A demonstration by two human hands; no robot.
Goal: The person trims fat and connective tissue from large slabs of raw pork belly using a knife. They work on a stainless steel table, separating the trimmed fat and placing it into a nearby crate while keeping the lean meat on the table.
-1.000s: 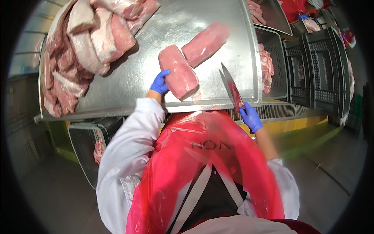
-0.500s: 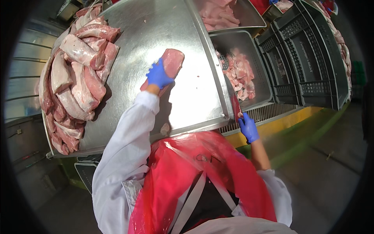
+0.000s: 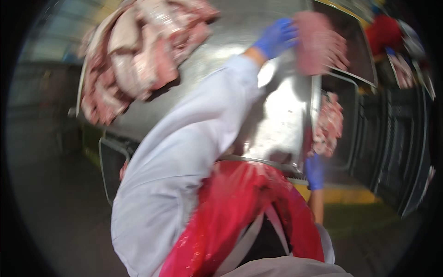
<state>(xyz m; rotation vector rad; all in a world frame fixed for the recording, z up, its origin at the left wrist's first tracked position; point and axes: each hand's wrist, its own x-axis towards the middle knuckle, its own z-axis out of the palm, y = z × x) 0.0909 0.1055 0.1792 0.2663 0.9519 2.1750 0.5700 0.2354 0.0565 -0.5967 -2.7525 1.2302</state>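
Observation:
My left hand (image 3: 278,38), in a blue glove, is stretched out to the far right of the metal table (image 3: 237,34). Its fingers are at the left edge of a pink slab of meat (image 3: 308,44), which is blurred by motion and seems gripped there. The slab hangs over the table's far right corner, by a metal tray (image 3: 363,51) with more meat slices. Low by the table's right edge, my blue-gloved right hand (image 3: 315,171) is closed round what looks like a knife, its blade (image 3: 308,142) reddish and smeared. The knife's handle is hidden in the hand.
A heap of long meat pieces (image 3: 138,60) covers the table's left side. Pale trimmings (image 3: 329,122) lie in a grey tub (image 3: 351,124) at the right. Beyond it stand dark crates (image 3: 392,134). Someone in red (image 3: 385,34) is at the far right.
My left hand has carried the slab from the table's middle to the far right corner. The view has swung right. My right hand stays low by the table's right edge.

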